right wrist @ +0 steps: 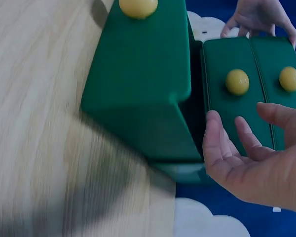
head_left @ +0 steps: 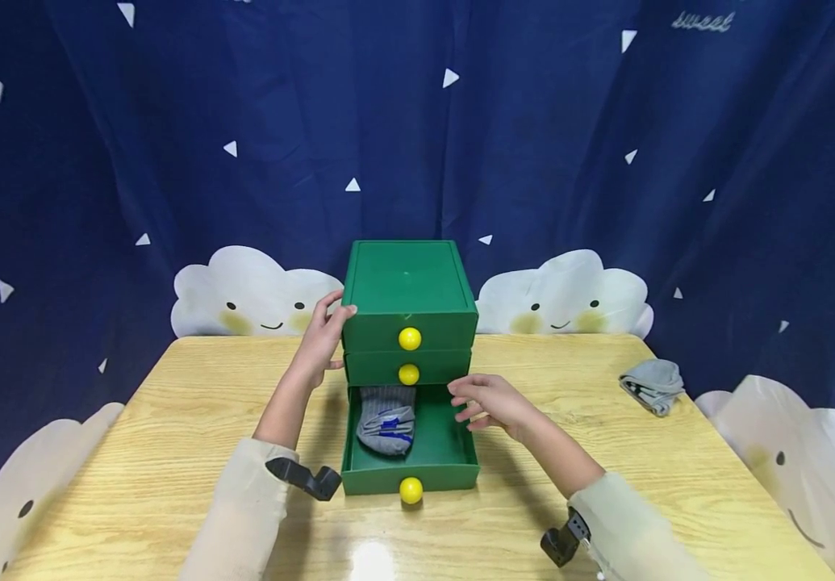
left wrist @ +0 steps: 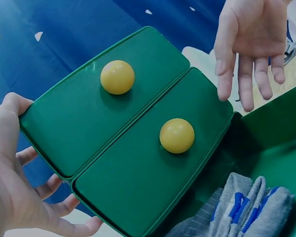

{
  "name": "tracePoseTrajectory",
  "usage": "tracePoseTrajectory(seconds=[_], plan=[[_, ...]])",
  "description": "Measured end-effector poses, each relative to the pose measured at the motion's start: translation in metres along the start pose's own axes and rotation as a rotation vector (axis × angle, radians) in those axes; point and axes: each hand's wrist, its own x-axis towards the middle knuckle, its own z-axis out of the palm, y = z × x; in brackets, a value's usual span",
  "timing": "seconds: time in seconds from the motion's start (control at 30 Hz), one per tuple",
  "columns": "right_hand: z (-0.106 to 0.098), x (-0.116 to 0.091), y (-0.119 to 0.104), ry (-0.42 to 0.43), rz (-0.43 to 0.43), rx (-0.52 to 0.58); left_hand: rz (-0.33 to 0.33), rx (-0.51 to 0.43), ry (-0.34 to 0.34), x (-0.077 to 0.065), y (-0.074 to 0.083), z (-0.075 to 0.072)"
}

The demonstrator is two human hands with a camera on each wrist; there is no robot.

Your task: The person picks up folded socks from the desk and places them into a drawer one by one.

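A green drawer cabinet point(head_left: 410, 278) with round yellow knobs stands on the table. Its bottom drawer point(head_left: 446, 478) is pulled out, while the upper two are closed. Folded grey socks with blue marks point(head_left: 388, 428) lie in the left part of that drawer. My left hand point(head_left: 321, 343) rests against the cabinet's left side, thumb at the front corner and fingers spread along the side. My right hand point(head_left: 493, 402), holding nothing, hovers by the drawer's right wall with its fingers loosely bent.
Another folded grey sock bundle point(head_left: 653, 386) lies at the right of the wooden table point(head_left: 221, 428). Behind the table hangs a dark blue curtain point(head_left: 402, 145) with white triangles and smiling clouds. Each wrist wears a black strapped camera.
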Motion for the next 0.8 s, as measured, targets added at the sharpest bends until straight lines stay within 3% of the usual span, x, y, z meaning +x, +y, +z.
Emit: tracePoseTrajectory(seconds=[0.37,0.6,0.8], plan=[[-0.063,-0.014,0.019,0.088,-0.021,-0.022,-0.001,0.011,-0.016,-0.020,0.019,0.006],[-0.116,-0.026,0.037,0.236,0.034,0.029,-0.003,-0.003,0.002,-0.003,0.004,0.002],[-0.161,-0.035,0.062,0.351,0.102,0.084,0.011,0.004,0.016,0.001,-0.001,0.001]])
